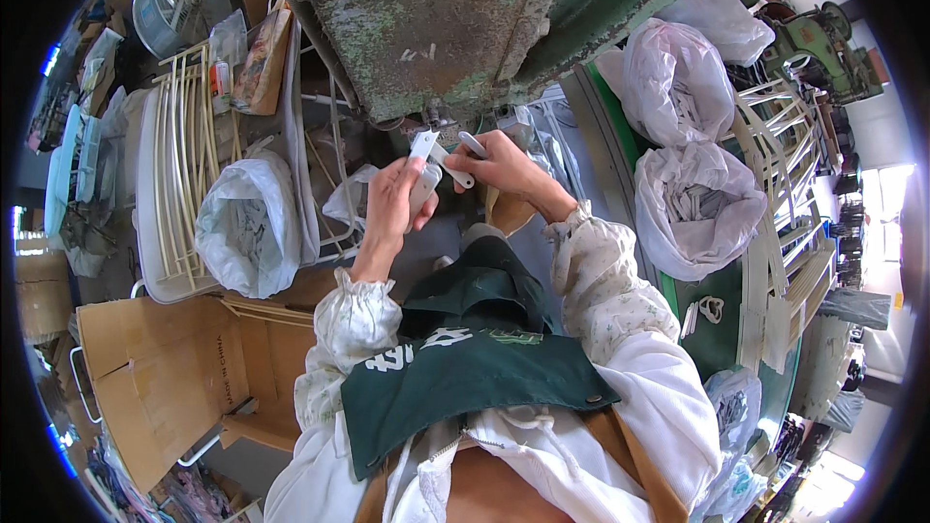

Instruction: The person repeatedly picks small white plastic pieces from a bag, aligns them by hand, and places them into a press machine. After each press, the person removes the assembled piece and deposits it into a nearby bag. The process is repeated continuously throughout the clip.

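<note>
My left hand (pixel 389 201) is closed around several flat white strips; one white strip (pixel 423 145) with a hole near its end sticks up past the fingertips. To its right, my right hand (pixel 506 169) pinches another small white strip (pixel 455 172), rounded at the end and with a hole. A further grey-white strip end (pixel 473 144) pokes out above the right fingers. The pieces in the two hands meet or overlap just in front of a worn green machine (pixel 417 34), below its metal fitting (pixel 433 116). The palms are partly hidden.
Left stands a white plastic bag (pixel 250 232) of pieces beside long cream strips (pixel 179 174). An open cardboard box (pixel 155 368) lies nearer. On the right, a green-topped table (pixel 722 334) bears two more bags (pixel 697 208) of strips, scissors (pixel 711 308) and strip stacks. A fan (pixel 179 5) stands far left.
</note>
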Motion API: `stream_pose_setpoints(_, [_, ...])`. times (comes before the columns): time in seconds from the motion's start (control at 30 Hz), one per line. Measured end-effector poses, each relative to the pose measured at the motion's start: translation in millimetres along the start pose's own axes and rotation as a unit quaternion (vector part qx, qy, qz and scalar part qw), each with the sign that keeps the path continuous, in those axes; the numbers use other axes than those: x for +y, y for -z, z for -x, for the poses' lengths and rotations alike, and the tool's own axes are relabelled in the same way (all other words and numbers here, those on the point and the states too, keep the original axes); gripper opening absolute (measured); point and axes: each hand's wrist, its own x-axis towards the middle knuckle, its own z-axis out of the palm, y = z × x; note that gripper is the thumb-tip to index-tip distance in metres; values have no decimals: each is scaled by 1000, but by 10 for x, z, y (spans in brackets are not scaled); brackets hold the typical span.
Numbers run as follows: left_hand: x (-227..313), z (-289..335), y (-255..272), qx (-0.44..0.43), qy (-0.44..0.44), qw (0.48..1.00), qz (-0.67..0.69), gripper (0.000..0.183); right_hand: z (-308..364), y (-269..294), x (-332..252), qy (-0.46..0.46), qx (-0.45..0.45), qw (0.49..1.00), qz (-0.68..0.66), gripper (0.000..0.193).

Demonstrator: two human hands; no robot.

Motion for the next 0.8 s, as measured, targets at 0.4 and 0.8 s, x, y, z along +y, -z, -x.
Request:
stream_pose_setpoints(0.4, [-227,50,198,9,63,998,-3,34,179,-39,-205,-37,-8,999,3,21])
stream_pose_setpoints(0.8, [-68,119,239,-14,71,997,24,32,142,4,-118,-43,-20,993,-110,19])
